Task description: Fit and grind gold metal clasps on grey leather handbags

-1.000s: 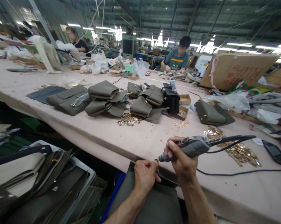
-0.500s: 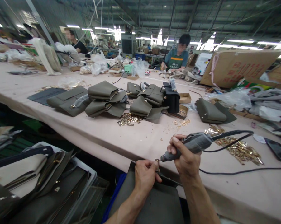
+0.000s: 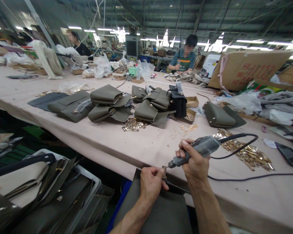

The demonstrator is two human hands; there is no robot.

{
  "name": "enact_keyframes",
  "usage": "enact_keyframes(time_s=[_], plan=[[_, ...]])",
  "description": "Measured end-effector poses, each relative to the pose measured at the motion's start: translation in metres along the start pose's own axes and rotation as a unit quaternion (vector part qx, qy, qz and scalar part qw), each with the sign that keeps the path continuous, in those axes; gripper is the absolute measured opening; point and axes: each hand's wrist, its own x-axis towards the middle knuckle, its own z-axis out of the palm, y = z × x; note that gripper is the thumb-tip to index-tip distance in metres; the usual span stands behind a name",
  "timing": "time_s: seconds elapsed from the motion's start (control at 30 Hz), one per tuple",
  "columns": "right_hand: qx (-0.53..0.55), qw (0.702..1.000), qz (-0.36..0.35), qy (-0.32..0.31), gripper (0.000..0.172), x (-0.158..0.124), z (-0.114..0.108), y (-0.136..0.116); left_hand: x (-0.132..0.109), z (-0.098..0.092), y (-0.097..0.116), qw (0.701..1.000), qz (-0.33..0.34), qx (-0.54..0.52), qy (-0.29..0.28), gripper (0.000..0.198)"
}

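Observation:
My right hand is closed round a grey corded electric screwdriver, its tip pointing left and down. The tip is at a small gold metal bag fitting; whether they touch I cannot tell. My left hand pinches that fitting between thumb and fingers, at the edge of an olive-grey leather bag piece. This piece lies below the hands, against the table's front edge. Loose gold fittings are heaped to the right of the screwdriver.
Olive-grey bags and a black bag stand across the table. Another gold heap lies before them. A phone is at right. A white crate of bags stands lower left. A co-worker sits opposite.
The screwdriver's tip has shifted slightly, and its cable has swung a little left. My left hand keeps its hold. The co-worker opposite has raised a hand.

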Motion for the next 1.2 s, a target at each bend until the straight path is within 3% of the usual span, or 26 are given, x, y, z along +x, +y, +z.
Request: enact_keyframes(time_s=[0.83, 1.2], plan=[[-0.001, 1.000, -0.006, 0.023, 0.031, 0.001, 0.000, -0.002, -0.003, 0.000, 0.007, 1.000, -0.006, 0.002, -0.001, 0.041], [0.000, 1.000, -0.008, 0.022, 0.029, 0.002, -0.004, -0.005, -0.005, 0.001, 0.011, 0.999, -0.004, 0.026, 0.027, 0.046]])
